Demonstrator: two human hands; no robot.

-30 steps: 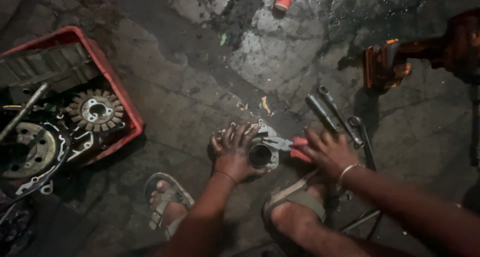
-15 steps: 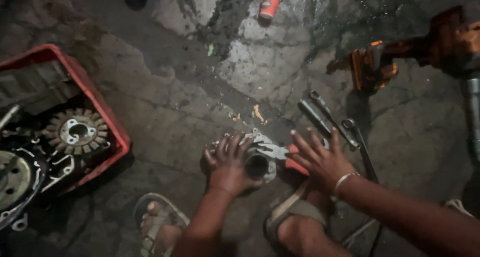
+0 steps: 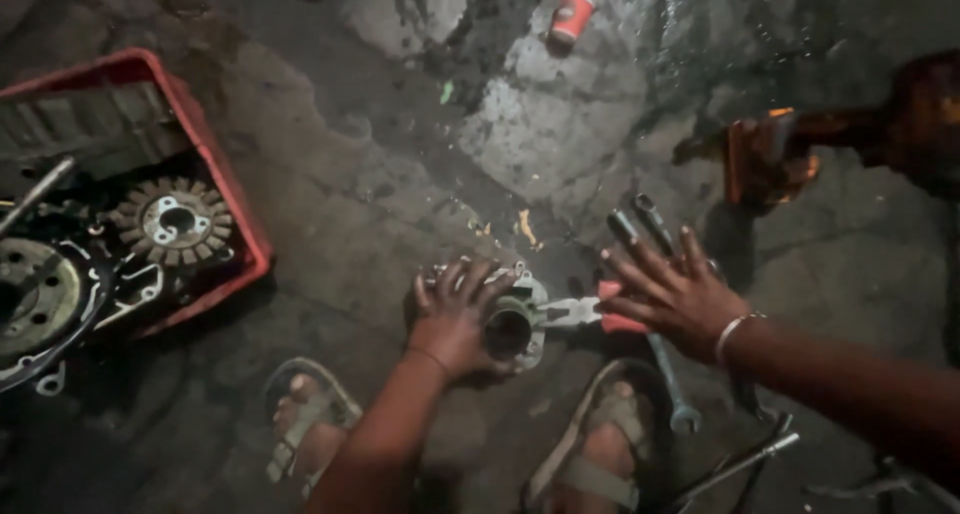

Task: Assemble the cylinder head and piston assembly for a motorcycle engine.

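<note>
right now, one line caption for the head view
Left hand steadies a round grey metal engine part on concrete; right hand covers red-handled pliers.
</note>
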